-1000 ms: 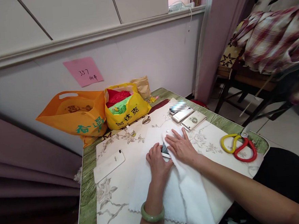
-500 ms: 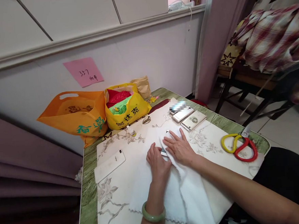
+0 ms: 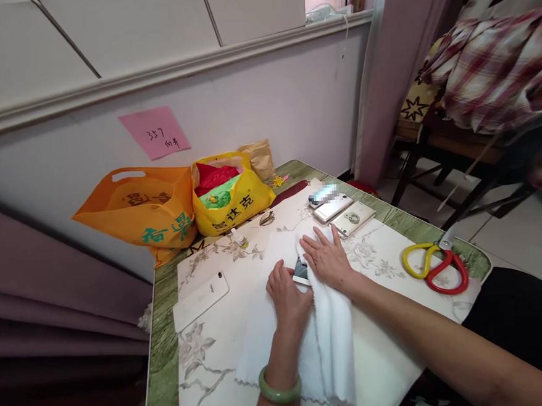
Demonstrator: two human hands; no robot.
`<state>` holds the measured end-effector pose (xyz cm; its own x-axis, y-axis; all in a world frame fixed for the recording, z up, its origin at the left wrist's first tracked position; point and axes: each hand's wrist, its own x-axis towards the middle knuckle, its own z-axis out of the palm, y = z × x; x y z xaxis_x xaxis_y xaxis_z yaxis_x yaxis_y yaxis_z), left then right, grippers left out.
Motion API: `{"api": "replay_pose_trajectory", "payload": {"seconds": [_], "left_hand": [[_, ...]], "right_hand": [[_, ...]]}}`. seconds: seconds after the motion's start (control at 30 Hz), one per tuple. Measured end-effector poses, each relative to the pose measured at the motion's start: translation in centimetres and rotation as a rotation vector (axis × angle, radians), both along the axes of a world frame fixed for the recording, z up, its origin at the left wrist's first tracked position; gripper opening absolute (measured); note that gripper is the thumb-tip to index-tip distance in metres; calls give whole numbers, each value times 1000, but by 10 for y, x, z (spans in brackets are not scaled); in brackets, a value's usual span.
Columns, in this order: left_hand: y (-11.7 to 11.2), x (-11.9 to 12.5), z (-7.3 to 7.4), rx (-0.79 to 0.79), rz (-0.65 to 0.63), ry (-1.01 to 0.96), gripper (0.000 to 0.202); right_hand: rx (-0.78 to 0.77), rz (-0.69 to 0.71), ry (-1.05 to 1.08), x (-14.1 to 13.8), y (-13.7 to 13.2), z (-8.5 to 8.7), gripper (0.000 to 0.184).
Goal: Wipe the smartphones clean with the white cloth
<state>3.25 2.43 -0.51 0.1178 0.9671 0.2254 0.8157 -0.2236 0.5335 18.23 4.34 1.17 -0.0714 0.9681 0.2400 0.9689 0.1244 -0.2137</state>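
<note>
A smartphone (image 3: 300,270) lies face up on a white cloth (image 3: 271,339), its right part hidden under a folded-over part of the cloth. My left hand (image 3: 287,294), with a green bangle (image 3: 280,385) on the wrist, curls its fingers and thumb round the phone's left side. My right hand (image 3: 327,258) rests flat over the folded cloth and the phone's right side, fingers stretched out and spread.
Further phones (image 3: 333,208) lie at the back right, and a white phone (image 3: 203,300) at the left. Large scissors (image 3: 435,266) with yellow and red handles lie right. A small bottle (image 3: 239,237), an orange bag (image 3: 136,200) and a yellow bag (image 3: 233,199) stand behind.
My right hand has shifted slightly right with the cloth, and more of the phone's screen shows. The hanging fold of cloth has bunched leftward. My left hand has stayed at the phone.
</note>
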Motion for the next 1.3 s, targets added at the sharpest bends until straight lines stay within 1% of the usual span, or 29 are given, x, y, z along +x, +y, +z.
{"api": "replay_pose_trajectory", "payload": {"seconds": [0.07,0.17,0.2,0.27,0.33,0.5,0.57,0.63,0.8,0.87,0.93,1.03,1.13,1.23,1.3], "left_hand": [[0,0,-1,6,6,6,37],[1,0,-2,15,6,12,32],[1,0,-3,16,4,13,30],[1,0,-3,19,-3,17,32],[1,0,-3,26,-1,16,36],[1,0,-4,43,-9,8,38],[1,0,-5,44,-12,13,39],[2,0,-5,43,-1,14,41],[2,-1,-5,37,-20,-6,54],[2,-2,-5,35,-29,-4,55],[2,-2,-4,35,-34,8,54],[1,0,-1,30,-45,32,51],[0,2,0,29,-47,50,46],[-1,3,0,36,-36,65,41],[-1,2,0,45,-31,67,40]], "right_hand": [[-4,75,25,-3,-12,0,43],[-26,266,100,-3,-33,-2,40],[-32,311,120,-2,-38,-2,39],[-37,338,128,1,-41,-3,39],[-36,283,96,4,-35,-3,40],[-58,29,-24,5,-5,0,45],[-62,-42,-53,4,-1,0,47],[-65,-77,-74,4,-5,-1,48],[-40,-90,-83,16,-32,-4,50],[-30,-104,-78,23,-41,-3,49],[-30,-115,-79,29,-45,-2,49],[-40,-106,-80,30,-36,2,48],[-52,-75,-46,27,-15,4,46],[-74,-14,0,24,4,4,44],[-77,11,8,23,7,3,45]]}}
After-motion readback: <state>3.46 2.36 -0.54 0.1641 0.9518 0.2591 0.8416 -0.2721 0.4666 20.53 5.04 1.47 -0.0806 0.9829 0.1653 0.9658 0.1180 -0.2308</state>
